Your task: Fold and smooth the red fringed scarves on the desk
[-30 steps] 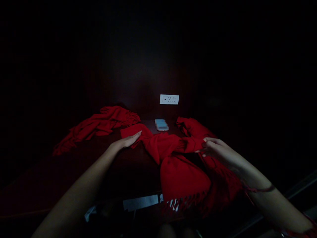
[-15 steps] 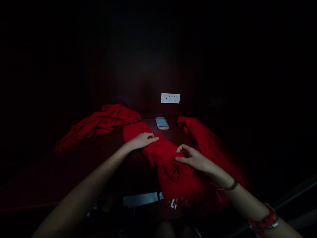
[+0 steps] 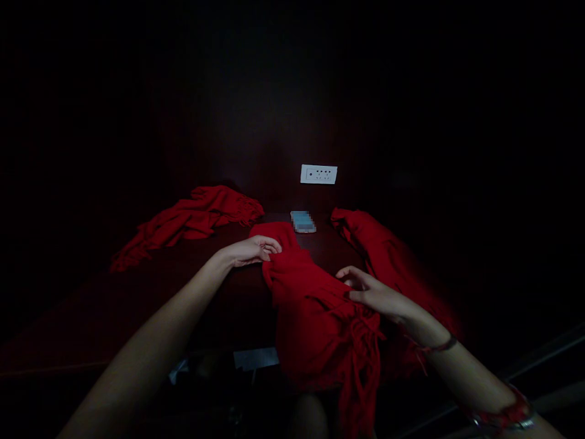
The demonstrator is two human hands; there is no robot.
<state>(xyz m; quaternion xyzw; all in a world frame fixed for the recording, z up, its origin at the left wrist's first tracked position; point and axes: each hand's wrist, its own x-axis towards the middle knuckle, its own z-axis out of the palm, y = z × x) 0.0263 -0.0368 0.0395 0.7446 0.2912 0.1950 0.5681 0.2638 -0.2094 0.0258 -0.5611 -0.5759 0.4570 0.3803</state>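
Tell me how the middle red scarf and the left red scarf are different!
The middle red scarf has the left hand on it and the right hand close by; the left red scarf has no hand near it.
The middle red scarf reaches past the table's near edge; the left red scarf lies farther back.
Both have fringe.

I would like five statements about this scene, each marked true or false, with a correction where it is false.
1. The left hand touches the middle red scarf. True.
2. The smartphone lies on a scarf. False: it lies on the tabletop.
3. The white socket panel is on the wall behind the smartphone. True.
4. The right hand has a bare wrist. False: it wears a bracelet.
5. The middle scarf has a fringe. True.
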